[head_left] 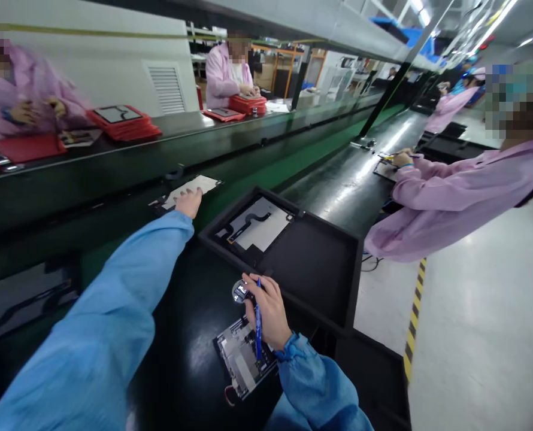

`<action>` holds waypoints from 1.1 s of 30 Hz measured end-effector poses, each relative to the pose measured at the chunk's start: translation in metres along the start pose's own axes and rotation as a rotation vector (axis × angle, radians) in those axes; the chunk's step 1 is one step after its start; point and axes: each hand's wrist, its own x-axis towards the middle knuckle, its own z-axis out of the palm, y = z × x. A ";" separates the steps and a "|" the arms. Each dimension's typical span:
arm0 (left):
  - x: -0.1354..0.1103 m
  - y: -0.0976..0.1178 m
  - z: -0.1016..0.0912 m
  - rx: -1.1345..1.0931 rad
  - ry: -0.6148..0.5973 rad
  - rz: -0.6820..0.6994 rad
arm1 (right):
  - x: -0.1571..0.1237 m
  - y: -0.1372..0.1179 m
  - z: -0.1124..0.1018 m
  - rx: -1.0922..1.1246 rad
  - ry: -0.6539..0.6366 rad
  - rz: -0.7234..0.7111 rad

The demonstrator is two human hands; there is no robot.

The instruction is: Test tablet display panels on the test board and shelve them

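Reaching forward, the left hand (188,203) lies open at about 12 o'clock, its fingers (190,194) spread flat on a white sheet (192,188) that sits on a dark panel (159,205) at the edge of the belt. The right hand (269,311) is closed, its fingers (270,302) curled round a blue pen (258,341). A small round black-and-silver gadget (242,292) sits at its fingertips, but whether those fingers grip it too is partly hidden. Just below that hand, at about 6 o'clock, lies an opened tablet (242,359) showing silver parts and a red wire. At about 1 o'clock, an open black box (311,263) holds a white card (257,224) with a black cable on it. At 3 o'clock, a co-worker in a pink coat (446,197) holds a pen over paper. Two more people in pink (224,75) work across the belt, beside stacks of red cases (123,126). Yellow-and-black floor tape (412,317) runs past at 4 o'clock.
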 end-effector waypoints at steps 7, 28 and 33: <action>0.040 0.002 0.018 0.183 0.060 0.072 | -0.001 0.001 0.000 0.060 -0.026 0.055; -0.088 0.074 0.065 0.646 -0.232 0.030 | -0.007 0.005 0.012 0.076 0.012 0.011; -0.069 0.063 0.060 0.588 -0.292 -0.069 | -0.006 0.007 0.013 0.081 -0.001 0.019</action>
